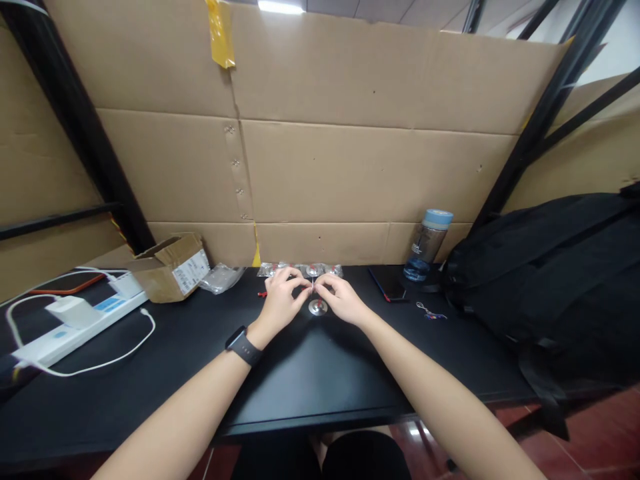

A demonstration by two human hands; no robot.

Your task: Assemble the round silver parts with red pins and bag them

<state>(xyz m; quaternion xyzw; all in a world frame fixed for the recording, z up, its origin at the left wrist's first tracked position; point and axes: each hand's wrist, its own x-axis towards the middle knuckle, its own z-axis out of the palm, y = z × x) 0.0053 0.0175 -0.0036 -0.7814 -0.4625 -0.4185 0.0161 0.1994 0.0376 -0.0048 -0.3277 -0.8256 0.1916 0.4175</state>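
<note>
Close together over the black table, my left hand (284, 295) and my right hand (341, 298) pinch a small thin piece (313, 285) between their fingertips. It is too small to identify. Just below the fingertips, a round shiny metal disc (318, 307) with a red mark lies on the table. Behind the hands is a row of clear-wrapped packets (315, 269) holding similar round metal parts. A small red item (262, 294) lies left of my left hand, partly hidden. A dark watch is on my left wrist.
The black table (310, 387) carries a white power strip (83, 330) with cables, an open cardboard box (173, 270) and a plastic bag (221, 279) at left. Rightward are a phone (387, 285), a water bottle (427, 245), small threads (431, 312) and a black backpack (555, 267). Cardboard walls the back.
</note>
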